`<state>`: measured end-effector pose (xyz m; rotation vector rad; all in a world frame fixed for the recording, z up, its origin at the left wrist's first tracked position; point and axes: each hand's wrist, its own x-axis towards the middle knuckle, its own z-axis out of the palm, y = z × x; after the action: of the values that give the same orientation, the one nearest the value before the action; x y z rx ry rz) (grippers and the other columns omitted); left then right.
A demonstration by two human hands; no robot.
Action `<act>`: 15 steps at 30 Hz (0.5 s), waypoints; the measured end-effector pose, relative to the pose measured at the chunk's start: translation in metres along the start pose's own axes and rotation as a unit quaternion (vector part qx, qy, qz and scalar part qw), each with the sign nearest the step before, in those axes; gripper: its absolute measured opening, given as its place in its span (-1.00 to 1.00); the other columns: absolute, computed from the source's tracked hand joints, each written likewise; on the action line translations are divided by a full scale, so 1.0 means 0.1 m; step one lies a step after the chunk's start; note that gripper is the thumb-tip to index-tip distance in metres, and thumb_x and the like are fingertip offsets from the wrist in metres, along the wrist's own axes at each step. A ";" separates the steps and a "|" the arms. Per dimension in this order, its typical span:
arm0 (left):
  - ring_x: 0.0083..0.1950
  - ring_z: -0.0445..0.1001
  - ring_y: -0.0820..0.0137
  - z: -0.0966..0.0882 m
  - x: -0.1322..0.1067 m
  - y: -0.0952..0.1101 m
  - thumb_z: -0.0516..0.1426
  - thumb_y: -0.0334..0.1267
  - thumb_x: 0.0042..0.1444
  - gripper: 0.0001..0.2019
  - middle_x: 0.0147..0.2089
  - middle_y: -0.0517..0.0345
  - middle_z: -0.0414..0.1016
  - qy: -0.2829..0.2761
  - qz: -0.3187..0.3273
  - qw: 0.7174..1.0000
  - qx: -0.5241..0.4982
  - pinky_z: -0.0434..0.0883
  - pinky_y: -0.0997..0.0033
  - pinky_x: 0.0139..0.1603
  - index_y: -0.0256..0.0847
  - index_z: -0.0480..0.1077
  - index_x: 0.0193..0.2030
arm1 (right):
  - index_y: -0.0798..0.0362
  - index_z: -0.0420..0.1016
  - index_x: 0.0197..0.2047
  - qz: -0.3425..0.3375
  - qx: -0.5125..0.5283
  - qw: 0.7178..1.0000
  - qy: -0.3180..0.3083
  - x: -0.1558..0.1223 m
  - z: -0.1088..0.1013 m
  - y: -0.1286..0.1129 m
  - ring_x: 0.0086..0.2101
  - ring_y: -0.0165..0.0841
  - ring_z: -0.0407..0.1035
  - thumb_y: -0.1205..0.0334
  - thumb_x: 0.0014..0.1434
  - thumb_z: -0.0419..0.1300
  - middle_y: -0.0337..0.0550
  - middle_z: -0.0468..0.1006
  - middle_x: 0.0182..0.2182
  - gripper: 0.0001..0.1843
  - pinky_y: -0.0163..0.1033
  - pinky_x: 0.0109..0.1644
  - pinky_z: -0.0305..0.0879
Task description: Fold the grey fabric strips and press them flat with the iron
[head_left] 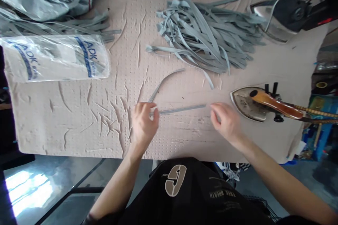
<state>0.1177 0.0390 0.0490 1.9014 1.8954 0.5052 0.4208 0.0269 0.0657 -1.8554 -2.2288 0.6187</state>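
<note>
My left hand point(144, 121) is closed on a narrow grey fabric strip point(182, 109), pinched between thumb and fingers over the table. One length of the strip runs nearly straight to the right. A second grey length point(161, 82) curves up and away from the same hand; whether both are one piece is hidden in the grip. Just beyond the straight length's right end is my right hand point(226, 121), slightly blurred. Its fingers are bent with the thumb apart, and no strip shows between them. To its right lies an iron with a wooden handle point(276, 103).
A heap of grey strips point(206, 37) lies at the back of the padded, wrinkled table cover point(79, 123). Beside it is a second, dark iron point(285, 17). A printed plastic bag point(56, 58) and more strips point(76, 26) occupy the left. Cords point(319, 114) trail off right.
</note>
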 end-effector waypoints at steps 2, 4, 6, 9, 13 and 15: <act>0.01 0.44 0.18 0.23 0.11 0.32 0.09 -0.27 0.34 -0.89 -0.07 -0.02 0.52 -0.040 0.064 0.996 -0.045 0.37 0.03 0.14 -0.13 0.44 -0.09 | 0.11 0.54 0.12 -0.108 0.007 0.994 -0.014 -0.16 0.18 -0.03 0.19 -0.19 0.42 0.27 0.37 -0.02 0.09 0.58 0.13 -0.60 0.00 0.33 0.29; 0.09 0.40 0.13 0.51 0.19 0.58 0.12 -0.23 0.32 -0.87 0.05 -0.05 0.51 -0.084 0.102 0.989 -0.072 0.37 0.00 0.15 -0.13 0.44 -0.05 | 0.12 0.47 0.25 -0.143 -0.012 0.989 -0.044 -0.26 0.40 -0.04 0.31 -0.18 0.30 0.29 0.37 -0.01 0.08 0.47 0.26 -0.53 0.09 0.42 0.19; 0.21 0.35 0.07 0.76 0.22 0.72 0.13 -0.21 0.31 -0.83 0.19 -0.11 0.45 -0.103 0.122 0.984 -0.084 0.35 -0.05 0.20 -0.13 0.44 0.00 | 0.17 0.37 0.36 -0.133 -0.031 0.989 -0.057 -0.30 0.58 -0.01 0.37 -0.15 0.20 0.27 0.37 -0.02 0.12 0.38 0.33 -0.46 0.15 0.46 0.12; 0.34 0.28 0.02 0.98 0.21 0.74 0.10 -0.25 0.31 -0.79 0.27 -0.17 0.39 -0.096 0.132 0.983 -0.082 0.26 -0.16 0.33 -0.14 0.42 0.04 | 0.25 0.26 0.43 -0.126 -0.035 0.990 -0.054 -0.30 0.72 0.04 0.41 -0.13 0.11 0.24 0.38 -0.02 0.17 0.30 0.37 -0.39 0.18 0.49 0.06; 0.40 0.26 0.03 1.02 0.20 0.67 0.06 -0.26 0.32 -0.78 0.29 -0.16 0.39 -0.089 0.132 0.985 -0.071 0.12 -0.24 0.45 -0.14 0.41 0.06 | 0.25 0.20 0.46 -0.119 -0.033 0.991 -0.052 -0.30 0.74 0.07 0.43 -0.12 0.06 0.23 0.38 -0.01 0.17 0.24 0.40 -0.37 0.21 0.50 0.02; 0.40 0.25 0.04 1.01 0.20 0.67 0.07 -0.24 0.33 -0.78 0.29 -0.16 0.39 -0.089 0.129 0.985 -0.067 0.09 -0.23 0.47 -0.14 0.41 0.06 | 0.25 0.20 0.46 -0.114 -0.038 0.991 -0.053 -0.30 0.74 0.07 0.43 -0.12 0.05 0.23 0.39 -0.01 0.17 0.23 0.41 -0.37 0.20 0.50 0.02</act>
<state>0.2280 0.0566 -0.0029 2.0382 1.4750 0.5079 0.4048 -0.0161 -0.0001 -1.6019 -2.5186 0.6116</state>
